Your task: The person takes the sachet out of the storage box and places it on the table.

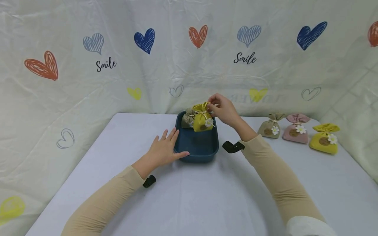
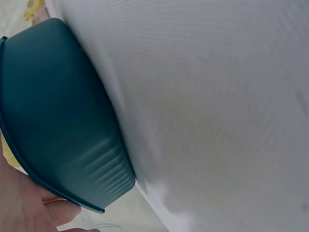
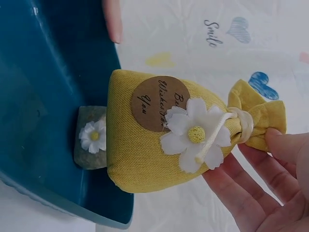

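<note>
My right hand (image 1: 223,109) pinches the gathered top of a yellow cloth sachet (image 3: 159,140) between thumb and fingers. The sachet hangs over the back right part of a dark teal bin (image 1: 196,144); a white flower and a round brown label sit on its front. Inside the bin at the back left lies a grey-green sachet (image 1: 187,120), partly hidden behind the yellow one. With fingers spread, my left hand (image 1: 162,150) rests on the bin's left rim. The left wrist view shows the bin's outer wall (image 2: 58,106) close up, with fingers at its rim.
On the right of the white table (image 1: 192,196) stand a beige sachet (image 1: 270,126), a pink sachet (image 1: 295,128) and another yellow sachet (image 1: 324,139) in a row. Behind the table hangs a pale cloth (image 1: 206,72) printed with hearts.
</note>
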{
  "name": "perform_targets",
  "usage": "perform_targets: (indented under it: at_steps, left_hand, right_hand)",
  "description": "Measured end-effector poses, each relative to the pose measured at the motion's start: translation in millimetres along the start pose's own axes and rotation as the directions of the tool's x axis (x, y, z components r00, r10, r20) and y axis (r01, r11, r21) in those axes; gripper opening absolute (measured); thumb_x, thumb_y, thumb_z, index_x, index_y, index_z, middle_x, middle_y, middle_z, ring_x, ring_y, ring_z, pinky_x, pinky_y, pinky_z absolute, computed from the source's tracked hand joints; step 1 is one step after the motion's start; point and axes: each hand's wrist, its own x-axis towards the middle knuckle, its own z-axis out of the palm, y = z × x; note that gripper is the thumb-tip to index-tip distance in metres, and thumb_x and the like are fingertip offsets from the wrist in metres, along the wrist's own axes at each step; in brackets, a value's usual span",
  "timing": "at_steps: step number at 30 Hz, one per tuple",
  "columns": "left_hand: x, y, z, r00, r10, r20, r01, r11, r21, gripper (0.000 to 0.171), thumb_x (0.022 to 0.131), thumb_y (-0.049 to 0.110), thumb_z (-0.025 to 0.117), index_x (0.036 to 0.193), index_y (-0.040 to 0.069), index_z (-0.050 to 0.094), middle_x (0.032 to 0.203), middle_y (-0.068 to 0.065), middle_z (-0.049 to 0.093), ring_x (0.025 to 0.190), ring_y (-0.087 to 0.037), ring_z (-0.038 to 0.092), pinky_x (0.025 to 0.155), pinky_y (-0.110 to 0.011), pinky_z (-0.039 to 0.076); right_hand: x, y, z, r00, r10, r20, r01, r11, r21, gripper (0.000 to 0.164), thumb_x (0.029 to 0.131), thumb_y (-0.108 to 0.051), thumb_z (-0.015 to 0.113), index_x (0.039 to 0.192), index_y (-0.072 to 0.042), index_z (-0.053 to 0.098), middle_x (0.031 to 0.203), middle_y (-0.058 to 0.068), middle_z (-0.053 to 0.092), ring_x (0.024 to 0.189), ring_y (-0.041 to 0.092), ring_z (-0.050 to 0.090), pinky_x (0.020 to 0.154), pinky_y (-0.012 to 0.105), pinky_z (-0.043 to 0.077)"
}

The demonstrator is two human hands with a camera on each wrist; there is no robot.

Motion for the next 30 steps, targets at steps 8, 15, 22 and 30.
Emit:
perform_targets:
  at_steps: [8, 15, 22, 30]
  left_hand:
    - [-1.7, 1.1, 1.2, 1.000, 0.002, 0.008, -0.002, 1.000, -0.006, 0.108, 0.091, 0.081, 0.048, 0.166, 0.012, 0.011, 0.172, -0.007, 0.009, 0.155, -0.038, 0.010, 0.119, -0.063, 0.015]
    - [-2.8, 2.5, -1.2, 1.000, 0.005, -0.002, -0.005, 1.000, 0.017, 0.108, 0.091, 0.081, 0.046, 0.166, 0.012, 0.012, 0.172, -0.007, 0.009, 0.156, -0.037, 0.009, 0.119, -0.063, 0.016]
    - [-3.7, 3.2, -2.7, 1.000, 0.003, 0.000, -0.003, 1.000, 0.013, 0.108, 0.091, 0.081, 0.047, 0.166, 0.011, 0.012, 0.171, -0.007, 0.009, 0.156, -0.037, 0.008, 0.119, -0.063, 0.016]
    - [-3.2, 2.6, -2.5, 1.000, 0.005, 0.001, -0.005, 1.000, 0.013, 0.108, 0.091, 0.081, 0.047, 0.166, 0.011, 0.012, 0.172, -0.008, 0.008, 0.156, -0.037, 0.007, 0.120, -0.063, 0.016]
  right_hand:
    - [-8.6, 2.4, -1.2, 0.999, -0.034, -0.016, 0.034, 0.999, -0.004, 0.019, 0.108, -0.013, 0.055, 0.120, 0.002, 0.054, 0.114, 0.018, 0.063, 0.106, 0.033, 0.068, 0.082, 0.038, 0.060]
    - [-17.9, 1.3, -9.4, 0.997, -0.067, -0.033, 0.066, 0.998, -0.023, 0.019, 0.108, -0.012, 0.055, 0.120, 0.002, 0.054, 0.114, 0.019, 0.064, 0.104, 0.035, 0.069, 0.081, 0.038, 0.061]
    - [-28.6, 1.0, -18.6, 0.997, -0.052, -0.053, 0.051, 0.999, -0.014, 0.020, 0.108, -0.011, 0.054, 0.122, 0.003, 0.053, 0.115, 0.019, 0.064, 0.105, 0.036, 0.069, 0.080, 0.035, 0.060]
    - [-39.9, 2.3, -31.2, 0.997, -0.045, -0.070, 0.045, 0.999, -0.008, 0.022, 0.108, -0.013, 0.054, 0.121, 0.005, 0.052, 0.117, 0.021, 0.063, 0.106, 0.038, 0.068, 0.081, 0.032, 0.060]
